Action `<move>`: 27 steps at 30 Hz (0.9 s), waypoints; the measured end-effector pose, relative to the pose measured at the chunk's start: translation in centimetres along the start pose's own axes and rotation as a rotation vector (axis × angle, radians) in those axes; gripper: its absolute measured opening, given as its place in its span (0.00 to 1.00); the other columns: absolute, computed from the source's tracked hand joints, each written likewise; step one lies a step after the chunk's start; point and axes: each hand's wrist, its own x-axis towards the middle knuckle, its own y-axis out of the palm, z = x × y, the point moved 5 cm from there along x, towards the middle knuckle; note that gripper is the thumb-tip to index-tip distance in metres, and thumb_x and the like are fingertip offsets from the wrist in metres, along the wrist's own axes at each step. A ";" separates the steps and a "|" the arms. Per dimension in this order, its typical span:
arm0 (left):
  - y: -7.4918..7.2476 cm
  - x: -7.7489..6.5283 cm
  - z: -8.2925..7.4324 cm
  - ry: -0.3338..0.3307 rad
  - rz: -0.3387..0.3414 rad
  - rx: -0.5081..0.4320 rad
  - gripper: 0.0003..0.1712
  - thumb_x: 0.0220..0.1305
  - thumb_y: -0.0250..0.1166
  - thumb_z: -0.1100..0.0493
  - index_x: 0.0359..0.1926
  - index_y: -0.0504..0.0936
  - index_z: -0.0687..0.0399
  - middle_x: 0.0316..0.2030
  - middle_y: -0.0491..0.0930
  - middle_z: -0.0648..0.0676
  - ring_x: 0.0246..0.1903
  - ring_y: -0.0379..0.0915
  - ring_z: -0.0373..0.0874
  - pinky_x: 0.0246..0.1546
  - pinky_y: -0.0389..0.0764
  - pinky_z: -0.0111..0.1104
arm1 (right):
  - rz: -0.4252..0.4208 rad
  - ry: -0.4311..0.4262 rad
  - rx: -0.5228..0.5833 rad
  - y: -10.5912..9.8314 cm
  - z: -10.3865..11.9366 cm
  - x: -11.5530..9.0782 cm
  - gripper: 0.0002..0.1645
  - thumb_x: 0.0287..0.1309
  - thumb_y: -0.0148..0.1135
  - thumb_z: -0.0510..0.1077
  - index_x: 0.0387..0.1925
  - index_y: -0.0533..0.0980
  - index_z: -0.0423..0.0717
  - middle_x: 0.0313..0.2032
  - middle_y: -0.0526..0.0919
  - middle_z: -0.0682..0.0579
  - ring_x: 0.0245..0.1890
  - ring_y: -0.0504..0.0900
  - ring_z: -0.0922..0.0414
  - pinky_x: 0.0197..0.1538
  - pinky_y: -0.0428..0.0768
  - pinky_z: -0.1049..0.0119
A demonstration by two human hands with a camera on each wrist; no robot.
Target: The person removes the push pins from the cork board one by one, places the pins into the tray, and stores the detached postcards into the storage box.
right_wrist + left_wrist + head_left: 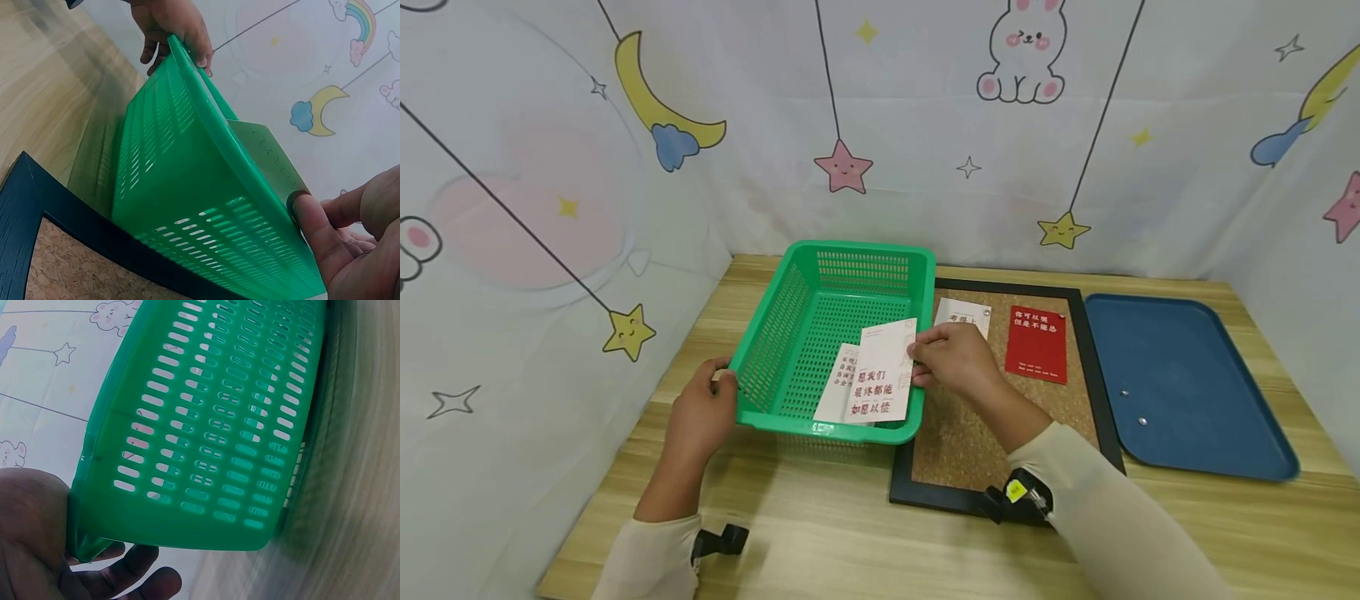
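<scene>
White card (883, 371) pinched by its right long edge, over the near right corner of the green basket (861, 247)

I have the card directly left of the right hand (958, 358), its long axis running away from the person and its far end leaning slightly right. The thumb and fingers are clamped on the edge, above the card's middle, close to the basket's right rim. This hand is clearly the nearer one. The left hand (703, 408) grips the basket's rim near the near left corner, across the basket from the card. A second card (833, 392) lies just left of the first, inside the basket, its right part covered.

Right of the basket I see a corkboard (970, 450) with a red card (1036, 344) and a pinned white card (964, 310), then a blue tray (1187, 375) holding two pins (1142, 422).

From the right wrist view, the rim hides the card's lower part, so I cannot tell whether it touches the basket or the second card. The right hand is cut off at the frame edge there and, in the head view, covers the bottom of the pinned white card. The left wrist view shows no card, and its table side is blurred.
</scene>
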 end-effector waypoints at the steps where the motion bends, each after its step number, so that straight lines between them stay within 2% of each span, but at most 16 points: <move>1: 0.0 0.0 0.0 0.001 0.000 0.000 0.31 0.81 0.38 0.45 0.74 0.65 0.55 0.49 0.81 0.66 0.36 0.75 0.55 0.32 0.73 0.43 | 0.001 -0.005 -0.005 0.1 0.1 0.0 0.15 0.69 0.64 0.39 0.52 0.79 0.34 0.40 0.86 0.41 0.31 0.88 0.54 0.41 0.87 0.56; 6: 0.0 0.0 0.0 0.007 0.002 0.003 0.31 0.81 0.37 0.45 0.75 0.65 0.54 0.48 0.81 0.66 0.34 0.74 0.54 0.31 0.72 0.43 | -0.010 -0.018 -0.029 0.5 0.6 0.1 0.14 0.68 0.64 0.39 0.50 0.80 0.33 0.40 0.87 0.42 0.30 0.88 0.55 0.37 0.87 0.62; 18: 0.1 -0.1 0.1 0.004 0.011 -0.004 0.32 0.81 0.36 0.44 0.75 0.64 0.55 0.50 0.80 0.67 0.33 0.74 0.54 0.31 0.73 0.42 | -0.006 -0.022 -0.060 1.9 1.1 0.5 0.14 0.66 0.66 0.37 0.50 0.81 0.33 0.38 0.86 0.41 0.29 0.89 0.54 0.35 0.86 0.63; 27: 0.1 0.0 0.1 0.004 0.005 -0.005 0.32 0.81 0.37 0.44 0.75 0.64 0.56 0.48 0.81 0.66 0.34 0.75 0.54 0.32 0.73 0.43 | -0.002 -0.043 -0.124 3.3 1.6 0.6 0.12 0.67 0.65 0.37 0.49 0.81 0.34 0.36 0.88 0.44 0.29 0.89 0.55 0.42 0.86 0.52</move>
